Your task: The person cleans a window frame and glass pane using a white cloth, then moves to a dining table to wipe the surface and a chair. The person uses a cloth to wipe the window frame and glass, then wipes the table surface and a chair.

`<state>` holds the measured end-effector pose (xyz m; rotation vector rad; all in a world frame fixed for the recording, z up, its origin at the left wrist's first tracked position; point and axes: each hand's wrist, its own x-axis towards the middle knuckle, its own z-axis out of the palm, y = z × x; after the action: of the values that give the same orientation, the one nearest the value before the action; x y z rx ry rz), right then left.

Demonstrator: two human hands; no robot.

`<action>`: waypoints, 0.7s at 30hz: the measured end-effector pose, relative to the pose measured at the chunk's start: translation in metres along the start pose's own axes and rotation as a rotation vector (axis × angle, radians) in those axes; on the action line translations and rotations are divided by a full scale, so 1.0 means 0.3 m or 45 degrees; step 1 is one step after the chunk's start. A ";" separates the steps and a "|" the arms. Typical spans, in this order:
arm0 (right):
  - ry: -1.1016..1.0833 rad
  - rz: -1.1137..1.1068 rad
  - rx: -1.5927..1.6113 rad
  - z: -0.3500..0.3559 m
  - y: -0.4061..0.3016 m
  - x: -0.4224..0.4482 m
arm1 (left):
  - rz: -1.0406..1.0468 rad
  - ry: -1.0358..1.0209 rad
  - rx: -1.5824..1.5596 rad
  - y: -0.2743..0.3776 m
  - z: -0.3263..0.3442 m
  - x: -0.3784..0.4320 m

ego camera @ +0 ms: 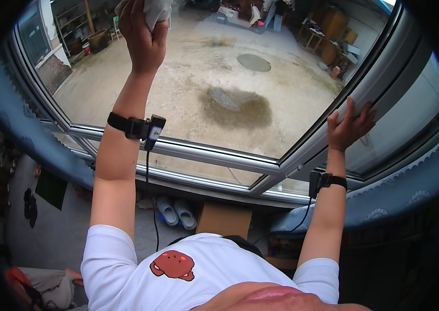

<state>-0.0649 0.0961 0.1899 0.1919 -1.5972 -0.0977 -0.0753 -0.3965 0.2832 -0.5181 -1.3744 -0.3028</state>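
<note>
My left hand (143,37) is raised at the top of the head view, its fingers closed on a pale cloth or tissue (158,13) held at the window pane (204,70). The upper end of the cloth is cut off by the picture's edge. To the right, my right hand (350,126) rests with spread fingers on the grey metal window frame (375,83) and holds nothing. Each forearm wears a black strap with a small device and a cable.
Blue curtains (394,206) hang at both sides. Below the window stand grey clogs (176,213) and a cardboard box (224,219). Beyond the glass lie a concrete yard with a round cover (254,63), a parked vehicle (239,13) and a person (276,15).
</note>
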 end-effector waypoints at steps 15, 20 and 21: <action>0.026 -0.002 0.033 0.006 -0.010 0.008 | 1.034 -0.961 -0.115 0.293 0.005 -0.511; 0.005 -0.001 -0.015 -0.005 0.017 -0.006 | 0.629 -0.697 -0.046 0.185 0.018 -0.249; 0.007 0.003 -0.004 -0.001 0.007 -0.005 | 0.464 -0.630 -0.042 0.147 -0.001 -0.174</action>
<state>-0.0646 0.0983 0.1889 0.1872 -1.5919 -0.0979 -0.0628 -0.3639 0.2244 -0.8975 -1.7137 0.1109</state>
